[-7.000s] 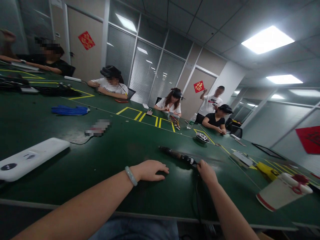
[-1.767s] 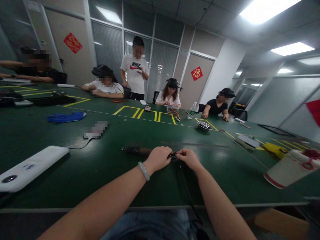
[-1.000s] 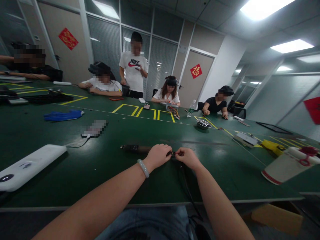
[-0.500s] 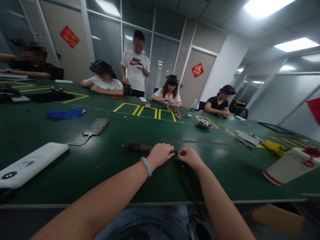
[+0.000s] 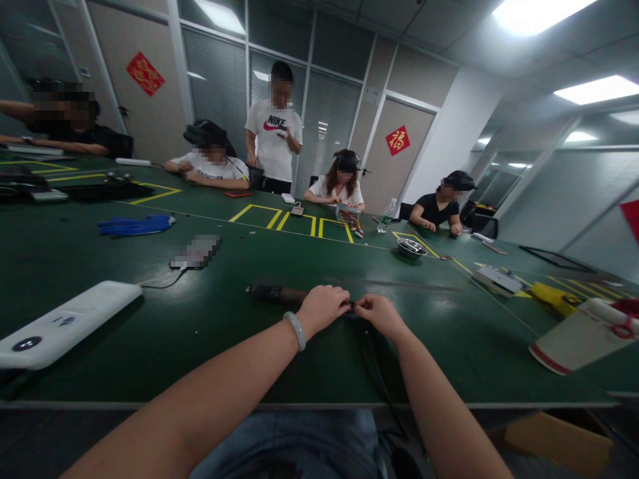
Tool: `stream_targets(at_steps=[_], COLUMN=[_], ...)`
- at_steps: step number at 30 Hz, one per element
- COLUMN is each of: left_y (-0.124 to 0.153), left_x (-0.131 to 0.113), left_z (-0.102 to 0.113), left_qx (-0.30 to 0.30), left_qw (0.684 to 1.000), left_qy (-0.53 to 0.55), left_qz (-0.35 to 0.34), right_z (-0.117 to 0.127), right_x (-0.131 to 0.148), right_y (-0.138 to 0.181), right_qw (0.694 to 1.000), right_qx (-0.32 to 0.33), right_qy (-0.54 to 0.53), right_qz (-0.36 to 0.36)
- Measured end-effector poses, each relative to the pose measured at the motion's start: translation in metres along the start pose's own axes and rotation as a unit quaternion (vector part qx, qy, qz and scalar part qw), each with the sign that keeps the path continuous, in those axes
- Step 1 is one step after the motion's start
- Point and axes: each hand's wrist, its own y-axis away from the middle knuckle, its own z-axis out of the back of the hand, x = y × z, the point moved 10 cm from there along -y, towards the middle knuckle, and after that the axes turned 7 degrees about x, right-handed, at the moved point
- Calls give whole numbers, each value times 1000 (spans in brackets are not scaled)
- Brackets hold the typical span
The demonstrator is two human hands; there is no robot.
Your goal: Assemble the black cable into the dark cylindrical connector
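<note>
A long dark rod-shaped tool (image 5: 272, 293) lies on the green table (image 5: 210, 332), its black cord (image 5: 379, 379) running off the near edge. My left hand (image 5: 322, 307), with a pale bracelet on the wrist, is closed around the tool's right end. My right hand (image 5: 382, 313) sits just to the right, its fingers pinched on the tool's end where the cord joins. The two hands almost touch. What lies between the fingertips is too small to make out.
A white flat device (image 5: 64, 322) lies at the near left, a blurred item with a cable (image 5: 194, 253) beyond it, blue gloves (image 5: 132, 225) farther left. A metal bowl (image 5: 410, 248), a yellow object (image 5: 552, 296) and a white container (image 5: 574, 339) are to the right. Several people sit or stand across the table.
Seven seconds ago my left hand lay flat on the table apart from the tool; it has since closed on it. Over the last second both hands stay nearly still.
</note>
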Motion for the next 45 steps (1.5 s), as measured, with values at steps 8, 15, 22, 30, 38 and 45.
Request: stream_targets(at_steps=[8,15,22,30,38,45], left_y=[-1,0,0,0,0,1], left_x=[-1,-1,-2,-1,-1,0], left_z=[-1,-1,-2,0,1,1], left_qx=[9,14,27,25,25,25], left_qw=[1000,1000,1000,1000,1000,1000], left_qy=[5,9,1,12,13,10], left_qz=[-1,-2,-1,5,5,6], right_z=[-10,-10,-8,-1,-8,-14], right_x=[-5,-7,-5,30,53,59], right_y=[-6,-7,-5,4,10,10], right_qw=[999,1000,1000,985,940,921], right_qx=[28,15,19,-17,-17,-1], right_qy=[-23,-27,-17,165,319,351], right_qz=[-23,5,14,47,116,169])
